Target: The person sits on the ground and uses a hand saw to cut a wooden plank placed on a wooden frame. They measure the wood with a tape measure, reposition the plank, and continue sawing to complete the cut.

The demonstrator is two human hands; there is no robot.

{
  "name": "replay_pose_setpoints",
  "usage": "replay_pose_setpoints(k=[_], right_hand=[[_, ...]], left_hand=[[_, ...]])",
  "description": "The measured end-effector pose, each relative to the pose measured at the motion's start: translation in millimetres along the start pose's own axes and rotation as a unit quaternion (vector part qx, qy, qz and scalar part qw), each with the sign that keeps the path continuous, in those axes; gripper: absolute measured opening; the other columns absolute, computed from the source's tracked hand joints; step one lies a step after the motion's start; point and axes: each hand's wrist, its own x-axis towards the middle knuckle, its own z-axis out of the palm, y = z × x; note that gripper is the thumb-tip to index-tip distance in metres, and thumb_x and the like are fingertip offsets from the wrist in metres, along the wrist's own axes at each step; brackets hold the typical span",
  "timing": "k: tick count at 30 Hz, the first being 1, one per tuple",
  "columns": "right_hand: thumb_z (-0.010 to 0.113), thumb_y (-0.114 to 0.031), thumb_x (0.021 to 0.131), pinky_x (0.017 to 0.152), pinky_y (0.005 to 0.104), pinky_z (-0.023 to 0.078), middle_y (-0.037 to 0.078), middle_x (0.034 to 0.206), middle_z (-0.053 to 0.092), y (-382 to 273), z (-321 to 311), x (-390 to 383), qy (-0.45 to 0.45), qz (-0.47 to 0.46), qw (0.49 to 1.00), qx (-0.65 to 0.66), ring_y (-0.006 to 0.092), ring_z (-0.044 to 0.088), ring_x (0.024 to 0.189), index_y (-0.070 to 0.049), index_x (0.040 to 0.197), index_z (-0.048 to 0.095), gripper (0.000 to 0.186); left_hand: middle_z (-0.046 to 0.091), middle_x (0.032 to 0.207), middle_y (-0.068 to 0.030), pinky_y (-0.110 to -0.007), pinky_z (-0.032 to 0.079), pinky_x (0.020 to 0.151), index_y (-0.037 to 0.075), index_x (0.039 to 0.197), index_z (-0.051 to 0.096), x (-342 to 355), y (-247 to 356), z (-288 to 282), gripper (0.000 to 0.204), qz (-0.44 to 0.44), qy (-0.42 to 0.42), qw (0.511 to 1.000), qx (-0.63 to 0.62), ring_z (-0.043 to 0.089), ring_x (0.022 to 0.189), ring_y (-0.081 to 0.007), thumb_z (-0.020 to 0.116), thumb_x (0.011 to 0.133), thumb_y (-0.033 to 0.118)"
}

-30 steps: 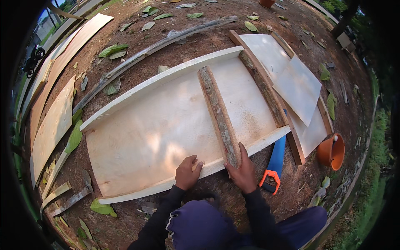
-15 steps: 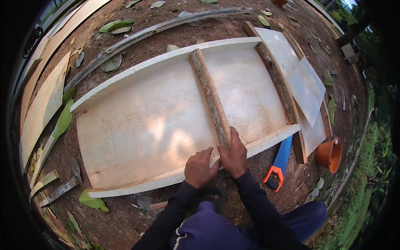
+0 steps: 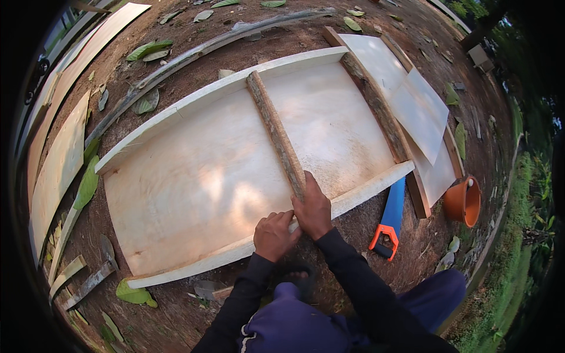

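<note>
My right hand (image 3: pixel 312 209) grips the near end of a bark-edged wooden strip (image 3: pixel 273 129), which lies crosswise inside a shallow pale plywood frame (image 3: pixel 170 200), its far end at the far side board (image 3: pixel 188 106). Beside it, my left hand (image 3: pixel 274 235) has its fingers curled over the near side board (image 3: pixel 371 185), close to the strip's end. A second bark-edged strip (image 3: pixel 374 106) spans the frame's right part. A handsaw (image 3: pixel 389 220) with blue blade and orange-black handle lies on the dirt just beyond the near side board, right of my hands.
At right are white sheets (image 3: pixel 421 115) on wooden battens (image 3: pixel 424 200) and an orange bucket (image 3: pixel 462 203). Plywood sheets (image 3: pixel 56 170) lie at left, and a long weathered pole (image 3: pixel 194 53) behind the frame. Leaves litter the dirt, with grass along the right edge.
The held strip has moved left and away from me, its far end now at the far side board. My left hand has moved rightward, closer to my right hand.
</note>
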Motion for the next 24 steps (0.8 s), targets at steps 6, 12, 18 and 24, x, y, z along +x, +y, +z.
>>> replay_pose_setpoints(k=[6, 12, 18, 24], right_hand=[[0.073, -0.013, 0.087, 0.097, 0.0496, 0.053, 0.032, 0.136, 0.059, -1.5, -2.0, 0.0, -0.024, 0.002, 1.000, -0.008, 0.0483, 0.062, 0.119, 0.007, 0.151, 0.038, 0.076], [0.072, -0.014, 0.088, 0.097, 0.0497, 0.053, 0.032, 0.136, 0.059, 0.5, -6.1, -0.2, -0.031, 0.003, 0.999, -0.011, 0.0481, 0.063, 0.117, 0.007, 0.152, 0.036, 0.076], [0.072, -0.014, 0.088, 0.094, 0.0495, 0.055, 0.030, 0.133, 0.060, 6.5, 3.6, -1.0, -0.005, -0.030, 0.999, -0.013, 0.0476, 0.064, 0.114, 0.006, 0.153, 0.036, 0.077], [0.073, -0.016, 0.087, 0.090, 0.0504, 0.056, 0.029, 0.130, 0.061, 8.3, 6.4, -0.9, -0.005, -0.013, 0.999, -0.037, 0.0464, 0.065, 0.109, 0.006, 0.153, 0.036, 0.078]], left_hand=[[0.074, 0.089, -0.0110, -0.046, 0.055, 0.075, 0.012, 0.100, 0.076, 0.3, 2.8, -6.9, 0.030, -0.026, -0.014, 1.000, 0.005, 0.071, 0.082, -0.0318, 0.075, 0.086, 0.039], [0.075, 0.088, -0.0110, -0.045, 0.058, 0.078, 0.013, 0.103, 0.076, 3.8, 4.1, -2.1, 0.031, -0.094, -0.055, 0.994, 0.021, 0.073, 0.085, -0.0314, 0.073, 0.086, 0.039], [0.075, 0.091, -0.0120, -0.046, 0.057, 0.080, 0.013, 0.103, 0.076, 8.6, 7.1, -6.0, 0.030, -0.130, -0.089, 0.987, 0.026, 0.073, 0.088, -0.0330, 0.072, 0.086, 0.037], [0.076, 0.092, -0.0135, -0.046, 0.057, 0.080, 0.010, 0.100, 0.076, 8.5, 7.0, -1.7, 0.032, -0.121, -0.079, 0.989, 0.024, 0.073, 0.087, -0.0339, 0.071, 0.086, 0.038]])
